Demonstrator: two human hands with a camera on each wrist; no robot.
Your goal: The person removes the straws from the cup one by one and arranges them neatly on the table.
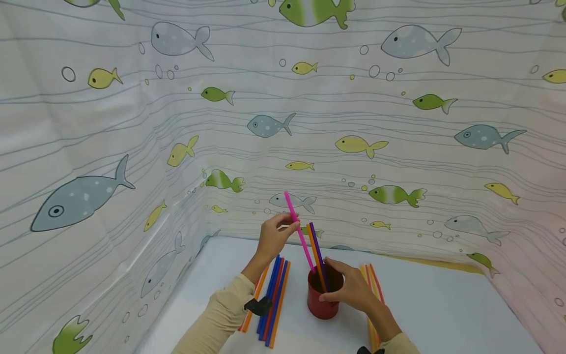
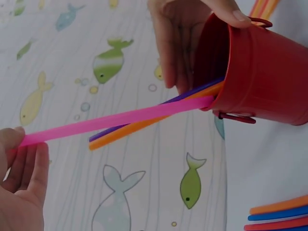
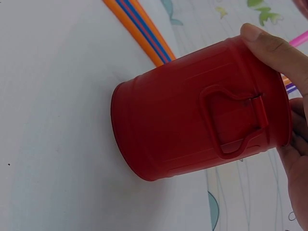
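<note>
In the head view, my left hand (image 1: 271,240) pinches a pink straw (image 1: 304,244) between thumb and fingers, near its upper part. The straw slants down, its lower end inside the mouth of a red metal bucket (image 1: 323,306). An orange straw (image 1: 313,246) and a purple straw (image 1: 317,240) stand leaning together in the same bucket. My right hand (image 1: 351,286) grips the bucket by its rim, thumb on the near side and fingers across the opening. Small wire handles (image 3: 211,120) show on the bucket's side in the right wrist view.
Left of the bucket, several blue, red and orange straws (image 1: 275,300) lie on the white table (image 1: 442,309). More yellow, orange and red straws (image 1: 376,285) lie on its right, partly behind my right forearm. A fish-patterned curtain (image 1: 327,113) surrounds the table.
</note>
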